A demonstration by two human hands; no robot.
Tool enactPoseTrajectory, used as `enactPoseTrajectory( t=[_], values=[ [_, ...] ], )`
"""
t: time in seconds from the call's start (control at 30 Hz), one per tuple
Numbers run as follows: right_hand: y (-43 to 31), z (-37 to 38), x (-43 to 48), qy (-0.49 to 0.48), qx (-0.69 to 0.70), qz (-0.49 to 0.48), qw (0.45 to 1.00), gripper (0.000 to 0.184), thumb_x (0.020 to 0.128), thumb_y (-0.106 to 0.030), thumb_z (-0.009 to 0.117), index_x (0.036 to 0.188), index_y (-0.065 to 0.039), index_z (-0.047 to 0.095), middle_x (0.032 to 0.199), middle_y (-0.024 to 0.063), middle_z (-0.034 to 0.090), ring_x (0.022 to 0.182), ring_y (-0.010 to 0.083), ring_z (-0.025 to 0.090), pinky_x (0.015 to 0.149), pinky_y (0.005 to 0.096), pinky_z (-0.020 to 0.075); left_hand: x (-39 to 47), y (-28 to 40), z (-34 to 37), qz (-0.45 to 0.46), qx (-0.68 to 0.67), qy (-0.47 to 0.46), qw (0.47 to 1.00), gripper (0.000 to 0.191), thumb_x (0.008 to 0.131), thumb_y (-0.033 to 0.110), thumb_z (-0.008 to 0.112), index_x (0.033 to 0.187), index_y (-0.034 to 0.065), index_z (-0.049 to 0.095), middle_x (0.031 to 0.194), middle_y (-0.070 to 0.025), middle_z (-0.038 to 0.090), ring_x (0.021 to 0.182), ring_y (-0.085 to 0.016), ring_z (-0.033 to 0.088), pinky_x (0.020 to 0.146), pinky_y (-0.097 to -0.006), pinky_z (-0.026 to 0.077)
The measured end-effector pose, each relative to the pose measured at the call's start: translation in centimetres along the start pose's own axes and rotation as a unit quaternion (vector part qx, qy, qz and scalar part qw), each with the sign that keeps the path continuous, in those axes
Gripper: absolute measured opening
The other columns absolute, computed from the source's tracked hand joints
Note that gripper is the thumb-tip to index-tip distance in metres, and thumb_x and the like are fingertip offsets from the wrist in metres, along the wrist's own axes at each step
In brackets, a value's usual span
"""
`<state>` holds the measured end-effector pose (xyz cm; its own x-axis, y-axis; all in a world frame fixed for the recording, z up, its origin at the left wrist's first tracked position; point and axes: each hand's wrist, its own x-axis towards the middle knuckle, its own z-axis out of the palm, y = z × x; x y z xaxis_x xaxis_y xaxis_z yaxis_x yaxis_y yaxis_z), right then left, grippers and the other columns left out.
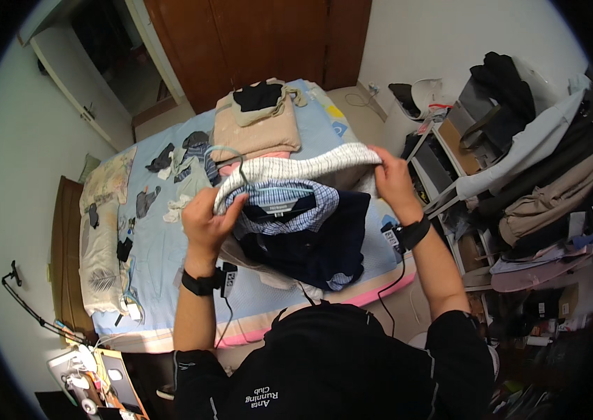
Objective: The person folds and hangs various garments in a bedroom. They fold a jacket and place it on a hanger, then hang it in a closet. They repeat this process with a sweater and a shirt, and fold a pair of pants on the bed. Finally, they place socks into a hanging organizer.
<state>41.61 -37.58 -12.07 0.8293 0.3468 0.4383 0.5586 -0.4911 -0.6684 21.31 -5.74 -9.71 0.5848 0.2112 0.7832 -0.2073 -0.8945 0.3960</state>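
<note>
A white garment with a dark check point(296, 166) is stretched in a band between both hands. My left hand point(207, 218) grips its left end, with the thumb lying by the collar of a navy shirt point(301, 252). My right hand point(397, 184) pinches the far right end, well apart from the navy shirt. That shirt has a blue-checked collar point(328, 205) and hangs on a pale blue-green hanger point(242, 170), whose hook rises above the left hand. Whether the left fingers also hold the hanger is hidden.
A bed with a blue sheet point(159, 257) lies beneath. On it are a folded beige quilt point(257, 128) topped by dark clothing point(258, 97), scattered small clothes point(191, 163) and pillows point(102, 252). At right stands a rack point(441, 197) draped with clothes point(548, 210). Cables hang from both wrist straps.
</note>
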Motion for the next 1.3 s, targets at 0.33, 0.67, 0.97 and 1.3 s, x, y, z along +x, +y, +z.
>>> enactPoseTrajectory(
  t=[0.33, 0.67, 0.97, 1.3],
  values=[
    [-20.6, -22.4, 10.7, 0.168, -0.080, -0.224, 0.957, 0.027, 0.094, -0.017, 0.065, 0.114, 0.000, 0.069, 0.099, 0.0132, 0.074, 0.090, 0.0219, 0.070, 0.080, 0.0331, 0.0559, 24.0, 6.9, -8.1, 0.310, 0.188, 0.192, 0.912, 0.036, 0.089, 0.044, 0.075, 0.092, 0.0081, 0.072, 0.073, -0.0054, 0.068, 0.062, -0.019, 0.068, 0.054, -0.0291, 0.054],
    [-29.1, -27.8, 4.6, -0.206, 0.166, -0.340, 0.902, 0.054, 0.104, -0.037, 0.055, 0.144, 0.000, 0.052, 0.127, 0.0127, 0.067, 0.108, 0.0160, 0.067, 0.094, 0.0294, 0.0518, 28.8, 15.2, -11.7, 0.300, 0.159, 0.307, 0.889, 0.035, 0.088, 0.039, 0.078, 0.091, 0.0051, 0.072, 0.075, -0.0065, 0.070, 0.064, -0.017, 0.068, 0.057, -0.0283, 0.053],
    [-27.8, -22.7, 1.2, -0.104, -0.111, -0.211, 0.966, 0.053, 0.093, -0.040, 0.072, 0.125, 0.000, 0.058, 0.109, 0.0153, 0.069, 0.100, 0.0294, 0.068, 0.089, 0.0395, 0.0537, 25.6, 16.7, -8.4, 0.306, -0.042, 0.288, 0.906, 0.041, 0.080, 0.044, 0.083, 0.087, 0.0048, 0.072, 0.077, -0.0062, 0.071, 0.068, -0.020, 0.071, 0.059, -0.0296, 0.057],
    [-29.7, -26.1, -12.7, -0.022, 0.295, 0.081, 0.952, 0.023, 0.097, -0.027, 0.070, 0.094, -0.004, 0.068, 0.080, -0.0009, 0.068, 0.068, 0.0057, 0.062, 0.065, 0.0221, 0.0496, 20.0, 24.6, 0.0, 0.302, -0.368, 0.063, 0.877, 0.031, 0.080, 0.016, 0.086, 0.099, 0.0002, 0.066, 0.090, -0.0107, 0.069, 0.083, -0.022, 0.067, 0.071, -0.0321, 0.052]
  ],
)
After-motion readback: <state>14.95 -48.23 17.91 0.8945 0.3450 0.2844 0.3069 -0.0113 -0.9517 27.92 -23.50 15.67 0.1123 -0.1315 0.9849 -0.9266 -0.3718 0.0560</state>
